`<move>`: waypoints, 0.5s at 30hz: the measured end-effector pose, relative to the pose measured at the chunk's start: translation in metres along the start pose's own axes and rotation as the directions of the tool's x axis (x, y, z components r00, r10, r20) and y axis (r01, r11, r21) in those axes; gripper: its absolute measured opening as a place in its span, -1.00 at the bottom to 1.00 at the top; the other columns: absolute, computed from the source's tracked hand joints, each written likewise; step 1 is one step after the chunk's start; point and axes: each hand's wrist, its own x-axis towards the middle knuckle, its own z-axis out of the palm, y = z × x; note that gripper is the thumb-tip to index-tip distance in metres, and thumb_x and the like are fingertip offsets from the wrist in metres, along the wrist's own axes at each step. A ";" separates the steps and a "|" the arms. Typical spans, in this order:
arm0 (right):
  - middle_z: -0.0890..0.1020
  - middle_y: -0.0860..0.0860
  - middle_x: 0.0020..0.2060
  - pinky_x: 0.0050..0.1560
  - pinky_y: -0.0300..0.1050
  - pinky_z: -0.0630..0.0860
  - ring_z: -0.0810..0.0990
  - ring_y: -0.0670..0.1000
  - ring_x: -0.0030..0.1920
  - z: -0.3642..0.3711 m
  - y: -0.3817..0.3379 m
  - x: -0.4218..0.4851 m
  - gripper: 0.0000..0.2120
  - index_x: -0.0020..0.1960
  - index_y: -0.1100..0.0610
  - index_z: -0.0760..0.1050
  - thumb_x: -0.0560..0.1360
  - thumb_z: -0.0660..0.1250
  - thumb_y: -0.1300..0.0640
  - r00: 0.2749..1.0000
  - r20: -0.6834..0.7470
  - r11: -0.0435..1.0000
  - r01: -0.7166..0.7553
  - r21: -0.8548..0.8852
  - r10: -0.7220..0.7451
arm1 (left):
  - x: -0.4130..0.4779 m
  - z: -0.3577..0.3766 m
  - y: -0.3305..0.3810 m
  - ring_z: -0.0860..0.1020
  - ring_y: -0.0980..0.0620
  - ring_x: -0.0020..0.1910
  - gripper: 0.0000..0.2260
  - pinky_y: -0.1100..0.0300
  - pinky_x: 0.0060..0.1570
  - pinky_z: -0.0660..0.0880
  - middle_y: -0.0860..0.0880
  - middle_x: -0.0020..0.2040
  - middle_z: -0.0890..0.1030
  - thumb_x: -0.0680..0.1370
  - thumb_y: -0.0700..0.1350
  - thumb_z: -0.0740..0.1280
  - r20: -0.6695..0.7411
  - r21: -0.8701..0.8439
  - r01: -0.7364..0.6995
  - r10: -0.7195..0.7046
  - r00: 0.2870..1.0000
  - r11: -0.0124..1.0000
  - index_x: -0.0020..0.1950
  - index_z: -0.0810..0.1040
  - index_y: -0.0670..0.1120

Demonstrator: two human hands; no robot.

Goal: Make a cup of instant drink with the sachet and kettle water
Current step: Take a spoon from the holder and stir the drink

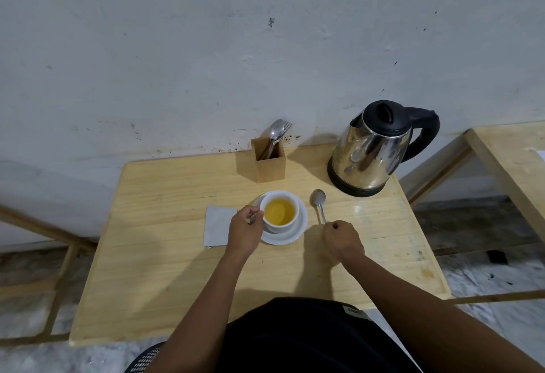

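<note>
A white cup (280,223) full of yellow liquid stands on a white saucer (299,232) in the middle of the wooden table (177,269). My left hand (246,232) is closed on the cup's left side, at the handle. My right hand (343,241) pinches the handle end of a metal spoon (318,200) that lies on the table right of the saucer, bowl pointing away. A grey sachet (216,225) lies flat left of the cup, partly under my left hand. The steel kettle (371,151) with a black lid and handle stands at the back right.
A wooden cutlery box (268,163) holding spoons and a fork stands at the back edge by the wall. A second wooden table (513,160) is at the right. A dark perforated seat edge (144,361) shows below.
</note>
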 end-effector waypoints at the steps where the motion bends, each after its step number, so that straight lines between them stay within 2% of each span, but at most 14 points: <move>1: 0.59 0.02 -0.28 -0.18 -0.09 0.47 0.58 0.09 -0.20 0.000 0.000 -0.001 -0.71 -0.26 0.10 0.50 0.57 0.16 0.05 1.000 -0.006 1.000 0.003 -0.017 -0.003 | 0.000 0.000 0.000 0.57 -0.05 -0.13 -0.92 -0.17 0.02 0.58 0.14 -0.17 0.53 0.58 -0.11 0.29 -0.001 0.002 0.001 -0.001 1.000 1.000 -0.04 0.56 -0.07; 3: 0.60 0.00 -0.26 -0.15 -0.08 0.49 0.59 0.09 -0.19 0.001 0.000 -0.001 -0.72 -0.24 0.10 0.51 0.57 0.16 0.04 1.000 -0.024 0.999 0.011 -0.047 -0.012 | -0.001 0.000 0.000 0.56 -0.04 -0.14 -0.91 -0.17 0.03 0.58 0.14 -0.17 0.53 0.58 -0.11 0.28 -0.001 -0.004 0.003 -0.003 1.000 1.000 -0.04 0.56 -0.08; 6: 0.57 -0.09 -0.13 -0.08 -0.08 0.47 0.58 0.04 -0.08 -0.001 0.002 -0.001 -0.88 0.00 0.02 0.53 0.55 0.23 0.04 0.999 -0.035 0.997 0.034 -0.072 -0.036 | 0.000 0.000 -0.001 0.56 -0.04 -0.16 -0.92 -0.19 0.01 0.58 0.13 -0.18 0.53 0.58 -0.11 0.29 -0.006 -0.010 0.001 -0.002 1.000 1.000 -0.05 0.56 -0.07; 9: 0.57 -0.05 -0.02 -0.09 -0.07 0.47 0.59 0.06 -0.01 -0.005 0.005 -0.002 -0.81 0.14 0.02 0.45 0.53 0.26 0.05 0.993 -0.015 0.989 0.112 -0.098 -0.114 | 0.000 0.000 -0.001 0.57 -0.05 -0.14 -0.93 -0.18 0.02 0.59 0.14 -0.17 0.53 0.58 -0.11 0.29 0.000 -0.016 0.010 -0.010 1.000 1.000 -0.05 0.56 -0.05; 11: 0.57 -0.03 0.01 -0.11 -0.08 0.46 0.59 0.05 -0.04 -0.006 0.006 -0.003 -0.78 0.17 0.02 0.43 0.54 0.24 0.02 0.987 -0.004 0.978 0.159 -0.134 -0.161 | 0.000 0.000 -0.002 0.59 -0.09 -0.11 -0.93 -0.17 0.03 0.58 0.13 -0.16 0.53 0.58 -0.11 0.29 0.006 -0.023 0.015 -0.015 1.000 1.000 -0.05 0.56 -0.05; 15: 0.55 -0.03 0.00 -0.08 -0.07 0.50 0.57 0.02 -0.09 -0.008 0.007 -0.004 -0.85 0.09 -0.01 0.46 0.56 0.20 0.01 0.978 0.023 0.957 0.209 -0.201 -0.209 | 0.000 -0.001 -0.002 0.62 -0.15 -0.05 -0.92 -0.16 0.05 0.58 0.11 -0.14 0.55 0.58 -0.10 0.30 0.012 -0.034 0.019 -0.018 1.000 0.999 -0.02 0.57 -0.06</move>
